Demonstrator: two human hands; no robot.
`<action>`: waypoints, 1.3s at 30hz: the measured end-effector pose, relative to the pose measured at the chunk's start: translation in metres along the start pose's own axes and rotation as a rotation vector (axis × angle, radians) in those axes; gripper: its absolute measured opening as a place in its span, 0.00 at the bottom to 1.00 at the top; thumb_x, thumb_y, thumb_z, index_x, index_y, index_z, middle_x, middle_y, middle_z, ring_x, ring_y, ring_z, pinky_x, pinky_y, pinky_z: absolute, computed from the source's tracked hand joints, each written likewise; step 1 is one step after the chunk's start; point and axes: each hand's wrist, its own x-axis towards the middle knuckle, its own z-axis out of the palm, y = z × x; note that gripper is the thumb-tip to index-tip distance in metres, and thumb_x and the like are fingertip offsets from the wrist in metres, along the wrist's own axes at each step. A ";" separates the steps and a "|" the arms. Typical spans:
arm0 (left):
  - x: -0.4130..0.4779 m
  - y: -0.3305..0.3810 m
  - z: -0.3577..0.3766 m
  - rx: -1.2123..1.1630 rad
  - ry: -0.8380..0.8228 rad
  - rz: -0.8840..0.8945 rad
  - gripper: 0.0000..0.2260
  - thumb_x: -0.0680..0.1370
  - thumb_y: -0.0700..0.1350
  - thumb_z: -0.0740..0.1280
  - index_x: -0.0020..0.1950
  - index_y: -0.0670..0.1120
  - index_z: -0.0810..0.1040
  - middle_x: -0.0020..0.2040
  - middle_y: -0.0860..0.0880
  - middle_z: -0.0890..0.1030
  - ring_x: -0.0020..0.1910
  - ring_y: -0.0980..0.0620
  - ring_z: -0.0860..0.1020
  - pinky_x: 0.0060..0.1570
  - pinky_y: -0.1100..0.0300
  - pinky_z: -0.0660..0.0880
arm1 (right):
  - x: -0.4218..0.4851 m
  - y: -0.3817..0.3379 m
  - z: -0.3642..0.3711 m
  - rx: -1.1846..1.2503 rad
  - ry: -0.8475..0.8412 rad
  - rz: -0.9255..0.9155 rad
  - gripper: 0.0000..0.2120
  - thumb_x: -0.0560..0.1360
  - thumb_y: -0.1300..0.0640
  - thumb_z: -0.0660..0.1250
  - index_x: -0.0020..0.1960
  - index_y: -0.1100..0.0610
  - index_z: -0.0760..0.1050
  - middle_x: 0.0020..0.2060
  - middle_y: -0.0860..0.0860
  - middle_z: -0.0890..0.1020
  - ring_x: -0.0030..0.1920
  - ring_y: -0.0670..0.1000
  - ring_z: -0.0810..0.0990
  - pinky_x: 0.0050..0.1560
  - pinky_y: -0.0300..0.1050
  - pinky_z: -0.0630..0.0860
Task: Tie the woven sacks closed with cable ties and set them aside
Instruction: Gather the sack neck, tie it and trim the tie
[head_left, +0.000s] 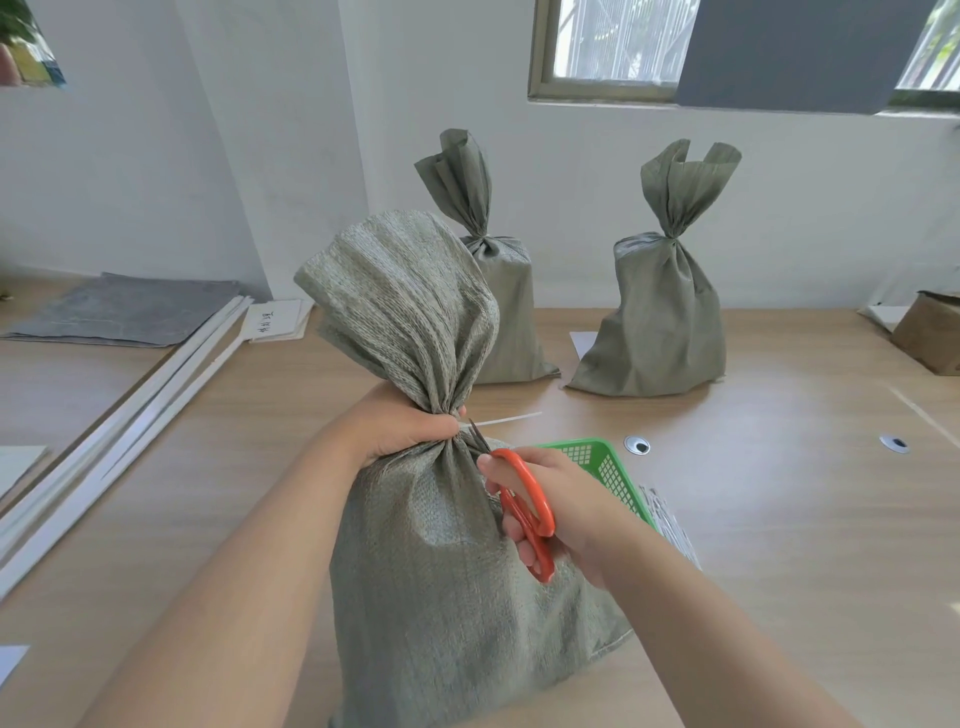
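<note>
Nearest sack (441, 571): stood upright on the wooden table (779, 519), closest to the camera, its neck gathered.
Right hand (566, 499): fingers curled through the handles of orange scissors (546, 519), with the blades pointed up at the neck.
Left hand (405, 428): clenched round the bunched neck of the nearest sack.
Cable tie (506, 419): white, cinched at the neck, its loose tail stuck out to the right by the blade tips.
Green basket (608, 467): just behind the right hand, partly hidden.
Tied sacks: one (504, 312) and another (660, 322) stood upright and apart near the far wall.

Wooden table (779, 493) with three woven sacks (660, 322), green basket (608, 467), papers (275, 319).
</note>
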 end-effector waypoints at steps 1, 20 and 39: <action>0.000 0.000 0.000 0.002 0.001 0.002 0.09 0.69 0.45 0.75 0.48 0.47 0.84 0.47 0.52 0.86 0.54 0.51 0.82 0.59 0.54 0.77 | 0.000 -0.001 0.000 0.000 -0.001 0.002 0.13 0.79 0.45 0.66 0.50 0.55 0.75 0.26 0.54 0.76 0.21 0.52 0.72 0.23 0.37 0.69; -0.004 0.001 0.005 0.088 0.039 0.008 0.11 0.70 0.45 0.77 0.51 0.48 0.84 0.48 0.56 0.85 0.51 0.56 0.81 0.56 0.58 0.77 | -0.004 -0.002 0.016 -0.033 0.097 0.012 0.19 0.80 0.46 0.64 0.58 0.62 0.74 0.23 0.51 0.75 0.18 0.50 0.72 0.26 0.40 0.70; -0.018 0.011 0.005 0.064 0.031 -0.031 0.09 0.72 0.44 0.76 0.50 0.51 0.82 0.48 0.57 0.83 0.48 0.62 0.79 0.49 0.62 0.74 | -0.010 0.025 -0.001 0.065 0.175 -0.140 0.13 0.79 0.49 0.67 0.50 0.59 0.75 0.25 0.55 0.75 0.17 0.50 0.70 0.20 0.37 0.66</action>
